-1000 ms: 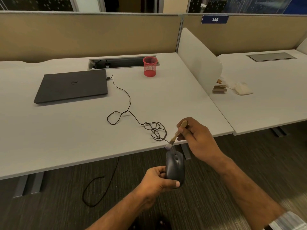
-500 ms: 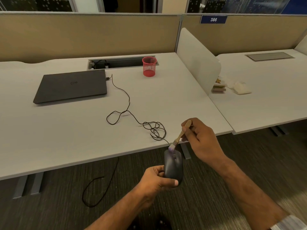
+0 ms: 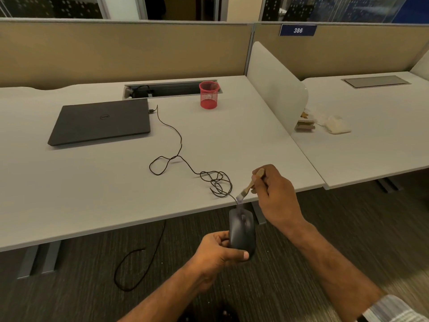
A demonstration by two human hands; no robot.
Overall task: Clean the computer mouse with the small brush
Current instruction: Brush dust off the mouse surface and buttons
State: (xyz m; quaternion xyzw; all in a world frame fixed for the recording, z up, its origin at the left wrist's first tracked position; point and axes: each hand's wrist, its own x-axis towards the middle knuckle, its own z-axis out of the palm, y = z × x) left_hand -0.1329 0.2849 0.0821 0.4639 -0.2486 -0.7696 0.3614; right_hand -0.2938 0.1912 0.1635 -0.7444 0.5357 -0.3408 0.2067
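Note:
A black wired computer mouse (image 3: pixel 241 231) is held in the air just in front of the desk edge, gripped from the left and below by my left hand (image 3: pixel 217 254), thumb across its rear. My right hand (image 3: pixel 276 196) pinches a small wooden-handled brush (image 3: pixel 249 185). The brush bristles point down-left and hover just above the mouse's front end, where the picture is blurred. The mouse's thin black cable (image 3: pixel 185 163) runs in loops across the desk to a shut dark laptop (image 3: pixel 102 123).
The grey desk (image 3: pixel 92 194) also carries a red mesh pen cup (image 3: pixel 209 95) beside an open cable tray. A white divider (image 3: pixel 276 87) separates a second desk with a cloth and small boxes. Another black cord lies on the carpet below.
The brush tip stroked down onto the mouse's front half a second ago and has now lifted back off toward the cable end. The mouse stays in my left hand.

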